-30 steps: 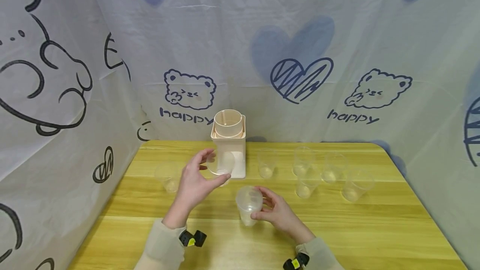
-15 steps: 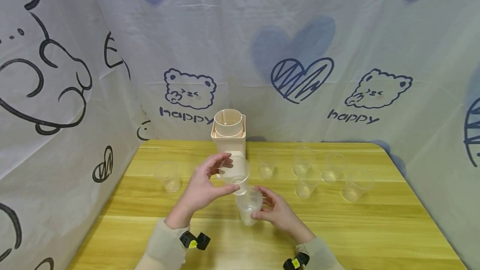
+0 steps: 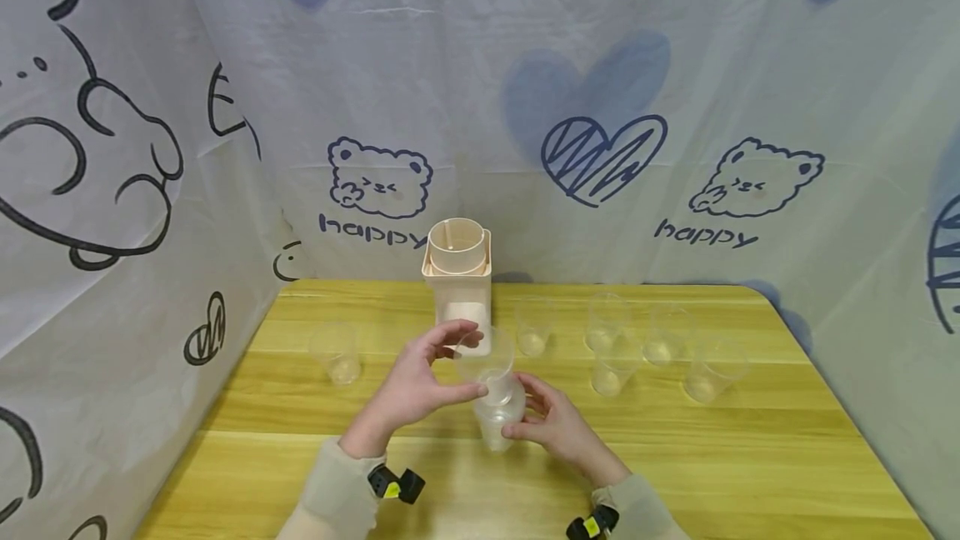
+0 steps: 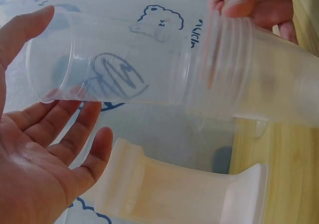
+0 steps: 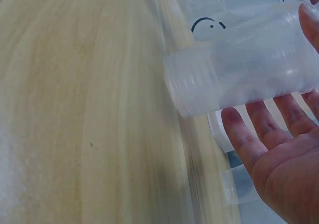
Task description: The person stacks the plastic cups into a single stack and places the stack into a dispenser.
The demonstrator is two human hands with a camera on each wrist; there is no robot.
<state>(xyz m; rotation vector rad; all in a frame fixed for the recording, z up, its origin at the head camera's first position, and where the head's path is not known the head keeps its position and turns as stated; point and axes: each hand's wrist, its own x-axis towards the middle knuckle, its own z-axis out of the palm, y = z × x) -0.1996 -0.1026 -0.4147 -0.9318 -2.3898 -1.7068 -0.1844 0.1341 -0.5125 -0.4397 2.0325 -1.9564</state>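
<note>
Two hands [image 3: 423,380] [image 3: 558,423] hold one cup [image 4: 124,59], one stack [image 5: 234,67] — six other cups [image 3: 662,348] stand.

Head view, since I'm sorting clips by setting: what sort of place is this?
Probably a makeshift indoor recording corner: wrinkled printed sheeting backs a wood-grain table, and the person wears small black wrist cameras.

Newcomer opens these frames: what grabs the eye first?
Low centre, the left hand holds a clear, tapered plastic cup, its base at the mouth of a translucent plastic cup stack in the right hand. Behind them stands a cream, boxy plastic holder with a cylindrical top.
</note>
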